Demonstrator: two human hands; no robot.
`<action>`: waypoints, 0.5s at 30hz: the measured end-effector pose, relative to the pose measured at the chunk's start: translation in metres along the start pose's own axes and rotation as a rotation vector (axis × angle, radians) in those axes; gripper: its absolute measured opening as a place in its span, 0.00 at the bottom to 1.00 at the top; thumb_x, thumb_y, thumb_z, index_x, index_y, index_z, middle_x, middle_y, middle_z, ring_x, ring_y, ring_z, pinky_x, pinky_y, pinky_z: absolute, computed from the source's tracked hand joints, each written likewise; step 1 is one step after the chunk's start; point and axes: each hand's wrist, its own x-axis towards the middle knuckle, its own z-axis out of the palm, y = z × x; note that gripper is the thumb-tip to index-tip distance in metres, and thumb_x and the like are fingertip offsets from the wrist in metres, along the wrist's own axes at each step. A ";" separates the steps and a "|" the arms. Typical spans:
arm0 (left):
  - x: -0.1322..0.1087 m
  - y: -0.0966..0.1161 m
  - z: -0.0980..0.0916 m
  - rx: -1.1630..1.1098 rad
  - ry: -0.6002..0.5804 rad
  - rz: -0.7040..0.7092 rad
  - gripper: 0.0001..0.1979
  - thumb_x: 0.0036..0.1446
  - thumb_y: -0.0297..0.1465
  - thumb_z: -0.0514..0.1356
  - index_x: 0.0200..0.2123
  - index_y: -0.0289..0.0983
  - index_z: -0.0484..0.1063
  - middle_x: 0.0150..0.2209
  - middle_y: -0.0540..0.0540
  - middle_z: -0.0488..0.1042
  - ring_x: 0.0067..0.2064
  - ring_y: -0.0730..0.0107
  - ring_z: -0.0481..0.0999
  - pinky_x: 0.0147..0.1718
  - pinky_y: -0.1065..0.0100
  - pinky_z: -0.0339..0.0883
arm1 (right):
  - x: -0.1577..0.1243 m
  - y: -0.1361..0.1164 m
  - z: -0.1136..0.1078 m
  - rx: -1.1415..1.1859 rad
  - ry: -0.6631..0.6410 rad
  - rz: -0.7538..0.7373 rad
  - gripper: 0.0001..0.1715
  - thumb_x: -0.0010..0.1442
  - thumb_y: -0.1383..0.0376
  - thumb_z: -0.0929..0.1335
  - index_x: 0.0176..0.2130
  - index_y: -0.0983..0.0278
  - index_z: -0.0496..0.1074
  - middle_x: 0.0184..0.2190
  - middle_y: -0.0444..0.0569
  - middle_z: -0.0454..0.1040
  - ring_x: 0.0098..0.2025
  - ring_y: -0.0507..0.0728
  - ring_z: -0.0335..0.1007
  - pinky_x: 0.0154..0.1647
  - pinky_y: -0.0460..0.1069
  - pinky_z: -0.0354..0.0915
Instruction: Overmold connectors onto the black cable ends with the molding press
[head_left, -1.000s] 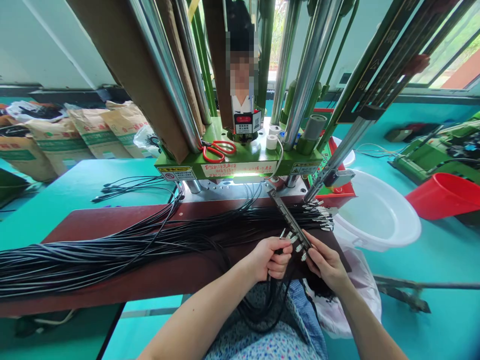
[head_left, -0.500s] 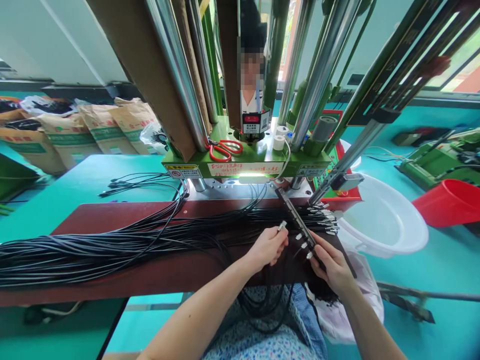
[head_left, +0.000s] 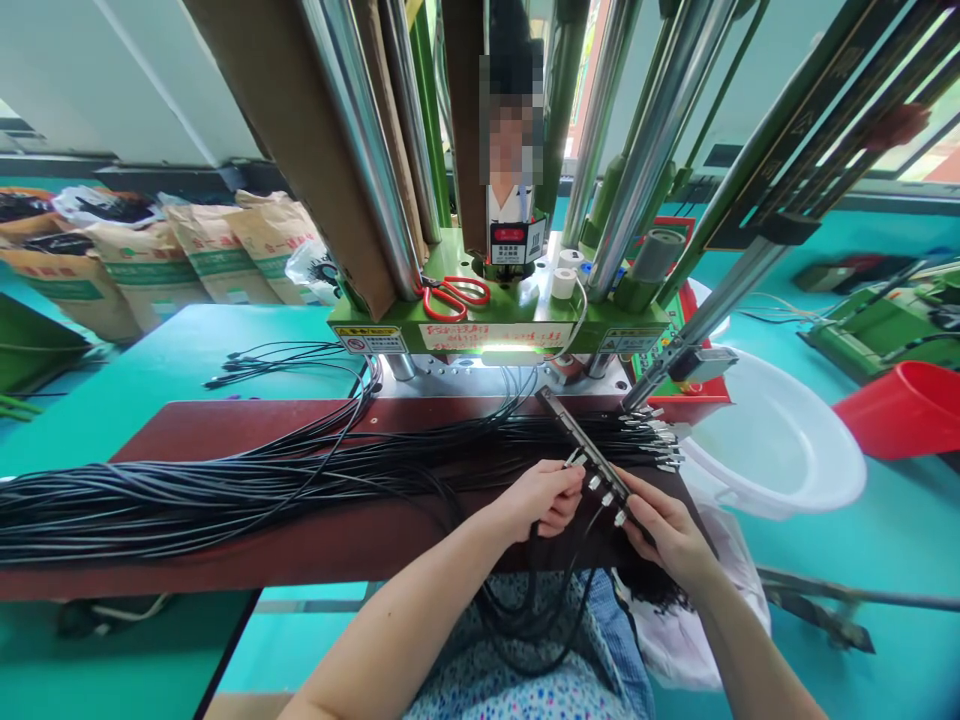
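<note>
My right hand (head_left: 664,520) grips the lower end of a dark metal bar (head_left: 566,425) with slots along it. Several silver connectors (head_left: 607,498) stick out of the bar's near side, with black cables hanging down toward my lap. Pinched in my left hand (head_left: 544,500) is a cable connector (head_left: 576,460), its tip against or very close to the bar's edge; whether it is seated in a slot I cannot tell. Behind the bar lies a thick bundle of black cables (head_left: 247,500), whose silver connector ends (head_left: 660,440) fan out at the right.
A green press (head_left: 495,335) with steel columns stands ahead, red-handled scissors (head_left: 454,297) on its plate. The brown bench board (head_left: 262,560) runs across the front. At right are a white basin (head_left: 832,470) and a red bucket (head_left: 907,410). A person is visible behind the press.
My left hand has moved right and brought its connector up to the bar. The bar has shifted slightly left at its far end, still in my right hand.
</note>
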 end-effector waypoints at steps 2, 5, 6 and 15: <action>0.000 -0.003 -0.001 0.001 0.047 0.001 0.21 0.50 0.47 0.54 0.21 0.39 0.50 0.13 0.61 0.46 0.11 0.86 0.43 0.09 0.79 0.35 | 0.000 0.001 0.001 -0.068 -0.012 -0.017 0.32 0.51 0.51 0.68 0.53 0.59 0.65 0.21 0.41 0.62 0.17 0.45 0.49 0.15 0.41 0.45; 0.001 -0.008 -0.001 0.048 0.150 0.022 0.21 0.49 0.48 0.54 0.21 0.38 0.51 0.13 0.61 0.47 0.11 0.86 0.44 0.09 0.79 0.36 | 0.000 0.000 0.004 -0.149 -0.029 -0.053 0.32 0.52 0.51 0.68 0.54 0.60 0.65 0.21 0.42 0.63 0.18 0.46 0.49 0.15 0.41 0.47; 0.002 -0.010 -0.001 0.065 0.171 0.035 0.21 0.49 0.49 0.54 0.21 0.38 0.52 0.13 0.61 0.47 0.11 0.86 0.44 0.08 0.79 0.37 | 0.000 0.000 0.006 -0.154 -0.030 -0.053 0.32 0.52 0.51 0.68 0.54 0.60 0.65 0.22 0.43 0.65 0.18 0.46 0.50 0.15 0.41 0.48; -0.015 -0.007 -0.009 0.032 0.542 0.448 0.21 0.50 0.49 0.53 0.31 0.35 0.65 0.21 0.52 0.65 0.21 0.77 0.66 0.18 0.75 0.62 | 0.000 -0.001 0.005 0.044 0.081 -0.041 0.32 0.49 0.52 0.71 0.52 0.60 0.67 0.17 0.40 0.59 0.16 0.45 0.49 0.12 0.39 0.42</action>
